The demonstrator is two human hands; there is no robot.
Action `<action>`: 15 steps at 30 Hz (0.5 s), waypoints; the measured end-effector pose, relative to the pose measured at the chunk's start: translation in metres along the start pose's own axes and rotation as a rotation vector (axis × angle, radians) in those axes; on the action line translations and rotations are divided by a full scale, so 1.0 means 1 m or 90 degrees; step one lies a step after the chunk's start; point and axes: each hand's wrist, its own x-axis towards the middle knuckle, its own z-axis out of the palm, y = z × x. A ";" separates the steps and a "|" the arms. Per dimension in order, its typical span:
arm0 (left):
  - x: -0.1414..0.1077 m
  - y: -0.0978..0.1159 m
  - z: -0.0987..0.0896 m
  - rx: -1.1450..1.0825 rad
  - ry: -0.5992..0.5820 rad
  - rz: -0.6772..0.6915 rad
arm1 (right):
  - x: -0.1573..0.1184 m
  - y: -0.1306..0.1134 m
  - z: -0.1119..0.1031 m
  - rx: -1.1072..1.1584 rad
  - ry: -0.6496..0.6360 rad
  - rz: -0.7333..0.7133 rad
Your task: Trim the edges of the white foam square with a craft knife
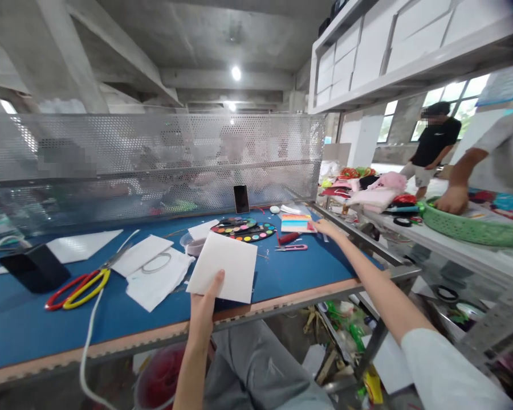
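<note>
My left hand [206, 299] is closed on a blank white square board [226, 265], thumb on its upper face, tilted above the table's front edge. My right arm stretches far forward. At its end, my right hand [326, 229] has its fingers at the right edge of a small board painted in coloured stripes [296, 222]; they look pinched on that edge. Left of the painted board lie round-welled paint palettes [243, 229], partly behind the white board. A red-handled tool [289, 238] and pink thread snips [291, 247] rest just in front of the painted board.
Scissors with red and yellow handles [85, 287], white paper pieces [158, 273], a black box-like stand [34, 267] and a white cable lie leftward. A phone [241, 199] leans against the perforated metal screen [175, 159]. At right, another person's hand [452, 200] reaches into a green basket [474, 228].
</note>
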 end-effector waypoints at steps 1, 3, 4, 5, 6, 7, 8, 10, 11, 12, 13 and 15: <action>0.000 0.000 0.000 0.004 0.000 0.001 | 0.003 -0.002 0.007 0.012 0.008 -0.012; 0.000 -0.001 -0.001 0.006 -0.003 0.008 | 0.006 -0.005 0.018 0.032 0.036 -0.038; -0.001 -0.001 -0.001 0.007 -0.004 0.010 | 0.006 -0.005 0.022 0.039 0.055 -0.046; -0.001 -0.002 -0.001 0.010 -0.004 0.009 | 0.006 -0.005 0.025 0.044 0.075 -0.051; -0.001 -0.002 -0.001 0.015 0.000 0.006 | 0.005 -0.004 0.027 0.047 0.094 -0.051; -0.001 -0.003 -0.001 0.021 0.006 0.002 | 0.003 -0.003 0.028 0.047 0.111 -0.047; -0.001 -0.003 -0.001 0.026 0.014 -0.002 | 0.001 -0.002 0.027 0.046 0.133 -0.047; -0.002 -0.003 -0.001 0.025 0.022 -0.010 | -0.004 -0.002 0.026 0.033 0.194 -0.086; -0.002 -0.003 -0.001 0.021 0.021 -0.013 | -0.008 -0.003 0.025 0.021 0.218 -0.136; -0.002 -0.003 -0.002 0.015 0.016 -0.015 | -0.011 -0.005 0.025 0.005 0.229 -0.207; -0.002 -0.003 -0.002 0.011 0.012 -0.016 | -0.014 -0.008 0.025 -0.014 0.219 -0.289; -0.002 -0.003 -0.002 0.010 0.002 -0.013 | -0.020 -0.017 0.027 -0.053 0.150 -0.435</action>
